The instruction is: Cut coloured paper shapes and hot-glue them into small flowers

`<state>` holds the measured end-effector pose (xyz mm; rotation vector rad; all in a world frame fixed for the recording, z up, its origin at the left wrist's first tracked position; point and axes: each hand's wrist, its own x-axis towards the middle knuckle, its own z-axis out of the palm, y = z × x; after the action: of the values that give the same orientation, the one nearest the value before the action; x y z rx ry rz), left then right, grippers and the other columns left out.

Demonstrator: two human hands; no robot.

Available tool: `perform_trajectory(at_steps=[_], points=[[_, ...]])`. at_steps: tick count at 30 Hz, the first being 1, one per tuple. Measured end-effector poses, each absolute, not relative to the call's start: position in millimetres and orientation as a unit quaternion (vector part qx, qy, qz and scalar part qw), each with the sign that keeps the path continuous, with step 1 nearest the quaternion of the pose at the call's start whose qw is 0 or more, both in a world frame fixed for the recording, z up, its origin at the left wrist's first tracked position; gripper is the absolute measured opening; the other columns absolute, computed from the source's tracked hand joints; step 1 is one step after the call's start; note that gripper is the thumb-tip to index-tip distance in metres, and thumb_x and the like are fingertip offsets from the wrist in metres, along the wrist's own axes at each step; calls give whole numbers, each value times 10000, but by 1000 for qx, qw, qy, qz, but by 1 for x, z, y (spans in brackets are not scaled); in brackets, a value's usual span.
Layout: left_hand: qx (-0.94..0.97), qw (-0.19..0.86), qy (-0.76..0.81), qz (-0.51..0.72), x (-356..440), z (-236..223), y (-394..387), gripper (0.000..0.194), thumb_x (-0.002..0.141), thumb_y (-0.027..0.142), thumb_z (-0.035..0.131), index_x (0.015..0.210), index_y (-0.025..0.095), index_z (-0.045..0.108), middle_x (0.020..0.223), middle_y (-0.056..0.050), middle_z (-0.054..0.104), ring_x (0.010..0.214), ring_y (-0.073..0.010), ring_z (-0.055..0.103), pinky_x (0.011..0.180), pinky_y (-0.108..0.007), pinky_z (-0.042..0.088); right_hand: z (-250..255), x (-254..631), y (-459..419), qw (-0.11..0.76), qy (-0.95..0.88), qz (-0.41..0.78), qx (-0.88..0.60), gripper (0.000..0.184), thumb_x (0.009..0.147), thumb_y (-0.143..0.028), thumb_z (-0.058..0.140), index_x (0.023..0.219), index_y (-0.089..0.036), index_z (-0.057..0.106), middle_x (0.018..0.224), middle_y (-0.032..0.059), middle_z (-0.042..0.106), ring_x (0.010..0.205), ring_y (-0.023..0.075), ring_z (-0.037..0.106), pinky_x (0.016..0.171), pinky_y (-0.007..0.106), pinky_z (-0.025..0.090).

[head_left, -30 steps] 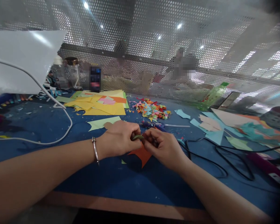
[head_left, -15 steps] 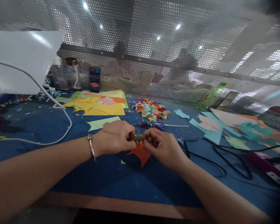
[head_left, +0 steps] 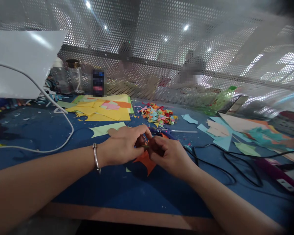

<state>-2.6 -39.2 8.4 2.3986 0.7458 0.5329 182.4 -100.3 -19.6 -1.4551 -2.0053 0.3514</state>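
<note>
My left hand [head_left: 123, 145] and my right hand [head_left: 168, 153] meet over the middle of the blue table [head_left: 127, 189]. Both are closed, fingertips pinched together on a small piece of orange paper [head_left: 145, 160] that hangs between and below them. A tiny dark bit sits at the pinch, too small to name. A metal bangle [head_left: 95, 158] is on my left wrist. Just behind my hands lie scissors [head_left: 161, 132], partly hidden by my fingers.
Yellow paper sheets [head_left: 105, 111] lie at the back left, a heap of coloured scraps [head_left: 158, 116] at the back centre, light blue and pink offcuts [head_left: 222, 132] on the right. A white cable [head_left: 51, 107] loops left, black cables [head_left: 225, 163] right. Jars [head_left: 74, 76] stand against a perforated screen.
My hands have drawn closer together and my left fingers have reached over the pinch point. The small green piece seen between the fingertips earlier is now hidden.
</note>
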Motion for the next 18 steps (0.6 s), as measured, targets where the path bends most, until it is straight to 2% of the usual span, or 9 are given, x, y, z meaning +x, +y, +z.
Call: perform_trajectory(at_steps=[7,12,14,18], points=[[888,311,300,157,-3,18,-34,297,788,218,611,1073,186,685,806,-16,703,723,-157,606,649,-258,419,-20,181,-101,321,-746,176,-556,85,743,-190,551,673,-206,506,561,-60,478,486,87,401,461,209,292],[883,333,314,105,-8,15,-24,195,711,208,673,878,198,774,733,-14,713,661,-144,603,576,-221,387,-20,185,-101,331,-741,168,-559,60,771,-179,559,714,-198,562,556,-59,499,485,85,424,461,200,324],[867,379,309,92,-8,10,-20,166,697,201,691,840,196,776,676,0,701,612,-130,590,553,-212,385,-20,189,-100,352,-732,144,-566,68,802,-197,564,739,-196,588,579,-50,524,492,87,441,463,200,341],[760,538,302,202,-3,3,-16,95,720,185,726,806,145,727,718,-6,702,661,-110,613,657,-231,470,-21,193,-102,381,-732,97,-557,62,839,-215,581,815,-196,634,607,-37,550,506,94,480,479,208,377]])
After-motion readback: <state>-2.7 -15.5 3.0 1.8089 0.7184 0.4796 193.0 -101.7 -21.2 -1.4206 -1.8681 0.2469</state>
